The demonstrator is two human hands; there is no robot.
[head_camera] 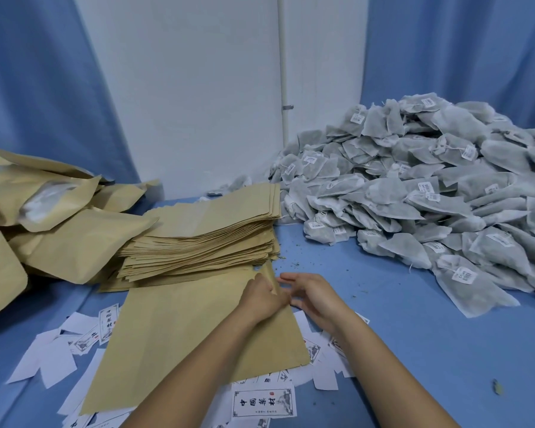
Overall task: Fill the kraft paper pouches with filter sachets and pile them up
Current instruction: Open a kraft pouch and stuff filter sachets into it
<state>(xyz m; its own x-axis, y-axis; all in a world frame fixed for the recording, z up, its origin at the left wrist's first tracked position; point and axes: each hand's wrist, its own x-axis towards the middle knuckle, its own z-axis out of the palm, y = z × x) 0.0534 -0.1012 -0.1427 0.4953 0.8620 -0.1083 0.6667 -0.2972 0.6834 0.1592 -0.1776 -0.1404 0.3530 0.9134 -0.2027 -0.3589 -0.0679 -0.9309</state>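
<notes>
A flat empty kraft pouch (173, 335) lies on the blue table in front of me. My left hand (261, 296) pinches its far right corner, at the mouth. My right hand (312, 295) hovers just beside that corner with relaxed fingers and holds nothing. Behind the pouch stands a stack of empty kraft pouches (204, 239). At the left lies a heap of filled, bulging pouches (59, 217). A large mound of grey-green filter sachets (430, 186) with small white tags covers the right side of the table.
Several printed white paper labels (263, 403) are scattered on the blue table (399, 335) around and under the pouch. Small crumbs of dried leaf speckle the cloth. Blue curtains (460, 50) and a white wall (198, 88) close off the back.
</notes>
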